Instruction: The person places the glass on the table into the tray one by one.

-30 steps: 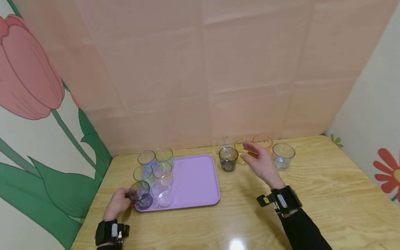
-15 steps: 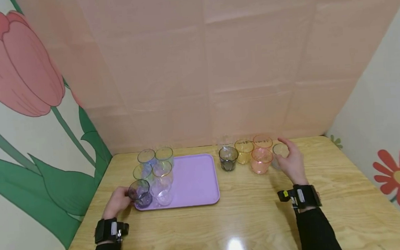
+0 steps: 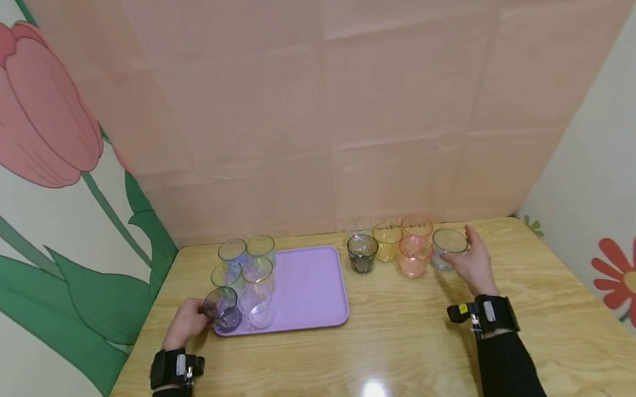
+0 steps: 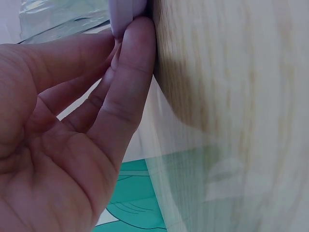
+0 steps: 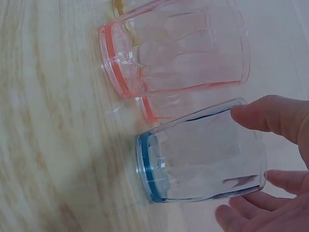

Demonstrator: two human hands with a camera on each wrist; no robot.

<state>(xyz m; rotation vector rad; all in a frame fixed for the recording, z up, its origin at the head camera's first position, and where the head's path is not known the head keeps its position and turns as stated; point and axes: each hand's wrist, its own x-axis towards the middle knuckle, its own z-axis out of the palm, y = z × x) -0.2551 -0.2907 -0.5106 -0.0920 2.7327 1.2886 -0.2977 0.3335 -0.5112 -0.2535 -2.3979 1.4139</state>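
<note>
My right hand (image 3: 476,266) is at a clear glass with a bluish base (image 3: 447,258). In the right wrist view the thumb lies on one side of this glass (image 5: 203,159) near the rim, and the other fingers curl round the opposite side. At the left, my left hand (image 3: 186,321) pinches the edge of the purple tray (image 3: 312,290) between thumb and fingers; the left wrist view shows the tray's corner (image 4: 121,19) between them. On the tray's left half stand several tinted glasses, a dark grey one (image 3: 223,313) nearest that hand.
Left of the right hand, a pink glass (image 3: 415,262), a yellow glass (image 3: 388,246) and a dark grey glass (image 3: 362,258) stand close together, with more glasses behind. A draped sheet (image 3: 325,131) backs the wooden table (image 3: 306,369).
My right hand has moved right, past the yellow and pink glasses, to the clear glass and has taken hold of it. The left hand stays at the tray's edge.
</note>
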